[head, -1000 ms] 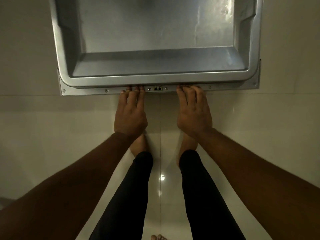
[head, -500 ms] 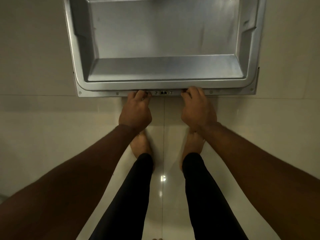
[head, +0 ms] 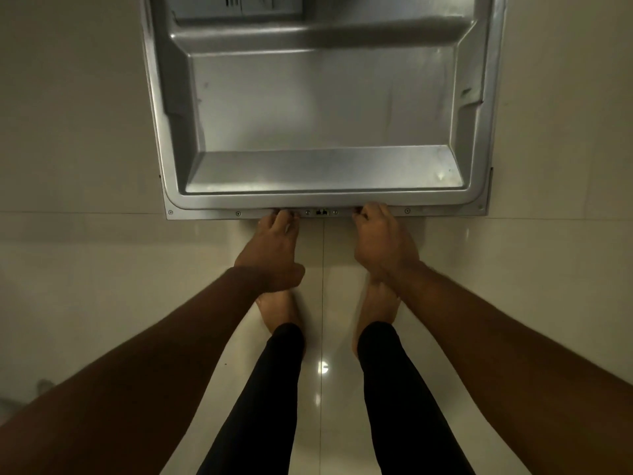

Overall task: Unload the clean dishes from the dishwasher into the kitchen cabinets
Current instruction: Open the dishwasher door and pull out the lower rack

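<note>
The stainless-steel dishwasher door (head: 325, 108) lies open, its inner face turned up toward me. My left hand (head: 270, 248) grips the door's near edge just left of the small latch (head: 321, 212), fingers curled over the rim. My right hand (head: 383, 241) grips the same edge just right of the latch, fingers curled likewise. No dishes or racks are in view.
A glossy pale tiled floor (head: 102, 286) surrounds the door on both sides. My bare feet and black-trousered legs (head: 281, 389) stand directly below the door's edge. A printed label (head: 260, 3) shows at the top of the door.
Both hands' fingers went from lying straight against the door's edge to curling over it. The door's edge sits lower in view and more of its inner face shows.
</note>
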Available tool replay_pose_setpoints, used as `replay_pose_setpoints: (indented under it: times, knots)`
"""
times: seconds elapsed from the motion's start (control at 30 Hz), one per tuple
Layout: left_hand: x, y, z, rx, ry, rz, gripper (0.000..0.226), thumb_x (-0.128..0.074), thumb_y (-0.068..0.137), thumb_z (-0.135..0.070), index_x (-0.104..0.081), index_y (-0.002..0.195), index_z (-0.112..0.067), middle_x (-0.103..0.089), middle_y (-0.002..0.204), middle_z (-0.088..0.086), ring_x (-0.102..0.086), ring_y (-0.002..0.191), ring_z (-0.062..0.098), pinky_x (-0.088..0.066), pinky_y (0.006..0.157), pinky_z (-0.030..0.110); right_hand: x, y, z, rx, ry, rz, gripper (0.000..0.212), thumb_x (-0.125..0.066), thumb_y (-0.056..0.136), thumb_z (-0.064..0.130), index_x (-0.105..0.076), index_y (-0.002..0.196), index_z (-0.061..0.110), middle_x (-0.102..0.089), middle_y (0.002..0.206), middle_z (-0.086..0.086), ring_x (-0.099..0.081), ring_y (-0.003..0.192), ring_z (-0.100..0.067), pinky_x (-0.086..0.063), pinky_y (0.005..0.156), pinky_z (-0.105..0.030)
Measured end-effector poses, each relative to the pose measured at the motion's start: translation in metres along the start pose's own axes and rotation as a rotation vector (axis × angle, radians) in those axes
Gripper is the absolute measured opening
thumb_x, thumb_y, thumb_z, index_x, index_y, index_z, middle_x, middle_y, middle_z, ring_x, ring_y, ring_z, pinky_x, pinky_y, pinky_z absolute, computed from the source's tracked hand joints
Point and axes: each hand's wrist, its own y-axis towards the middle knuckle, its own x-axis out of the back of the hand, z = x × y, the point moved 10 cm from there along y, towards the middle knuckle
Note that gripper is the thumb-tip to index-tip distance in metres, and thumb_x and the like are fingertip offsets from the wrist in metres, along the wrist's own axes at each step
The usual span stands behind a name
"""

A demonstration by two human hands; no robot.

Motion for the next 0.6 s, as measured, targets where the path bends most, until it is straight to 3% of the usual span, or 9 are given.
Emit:
replay_pose_setpoints:
  times: [0.07, 0.13, 0.2, 0.33, 0.47, 0.6]
  knots:
    - [0.001, -0.002, 0.0, -0.037, 0.066, 0.114, 0.093, -0.058, 0.085, -0.048, -0.015, 0.154, -0.004, -0.014, 0.157, 0.011, -0.015, 0.143, 0.032, -0.029, 0.115, 0.039, 0.012, -0.001, 0.003, -0.049, 0.073, 0.001, 0.017, -0.057, 0.085, -0.006, -0.064, 0.1, -0.009, -0.058, 0.106, -0.022, -0.055, 0.099, -0.038, -0.047, 0.075, -0.036]
    - [0.004, -0.006, 0.0, -0.045, 0.066, 0.198, 0.091, -0.056, 0.089, -0.049, -0.012, 0.155, -0.004, -0.009, 0.161, 0.012, -0.01, 0.148, 0.03, -0.024, 0.118, 0.038, 0.015, 0.0, 0.006, -0.086, 0.014, 0.09, 0.026, -0.048, 0.092, 0.001, -0.061, 0.114, -0.004, -0.055, 0.119, -0.018, -0.051, 0.11, -0.033, -0.044, 0.084, -0.036]
    - [0.014, -0.011, -0.003, -0.017, -0.018, 0.214, 0.08, -0.055, 0.092, -0.043, -0.02, 0.154, -0.007, -0.016, 0.161, 0.012, -0.017, 0.148, 0.027, -0.026, 0.116, 0.037, 0.022, 0.0, 0.008, -0.081, -0.045, 0.182, 0.032, -0.048, 0.09, 0.006, -0.061, 0.119, 0.003, -0.056, 0.123, -0.014, -0.052, 0.115, -0.031, -0.045, 0.087, -0.035]
    - [0.053, -0.02, -0.013, 0.079, -0.189, 0.054, 0.057, -0.055, 0.091, -0.034, -0.044, 0.144, -0.015, -0.043, 0.15, 0.005, -0.043, 0.135, 0.022, -0.04, 0.107, 0.036, 0.051, -0.004, 0.021, -0.049, -0.055, 0.18, 0.041, -0.051, 0.084, 0.005, -0.059, 0.124, 0.007, -0.062, 0.12, -0.013, -0.058, 0.11, -0.032, -0.048, 0.088, -0.036]
    - [0.108, -0.02, -0.028, 0.087, -0.228, -0.086, 0.06, -0.058, 0.088, -0.03, -0.042, 0.145, -0.016, -0.046, 0.147, 0.005, -0.046, 0.132, 0.022, -0.042, 0.106, 0.038, 0.095, -0.004, 0.036, -0.015, 0.029, -0.031, 0.037, -0.062, 0.076, 0.001, -0.066, 0.112, -0.001, -0.068, 0.103, -0.017, -0.064, 0.094, -0.035, -0.053, 0.078, -0.038]
    - [0.167, -0.018, -0.028, 0.116, -0.209, -0.138, 0.068, -0.059, 0.089, -0.03, -0.034, 0.15, -0.015, -0.04, 0.152, 0.007, -0.039, 0.138, 0.024, -0.039, 0.109, 0.039, 0.142, 0.012, 0.049, 0.045, 0.069, -0.058, 0.05, -0.065, 0.08, 0.003, -0.055, 0.129, -0.004, -0.06, 0.125, -0.021, -0.055, 0.118, -0.037, -0.045, 0.102, -0.044]
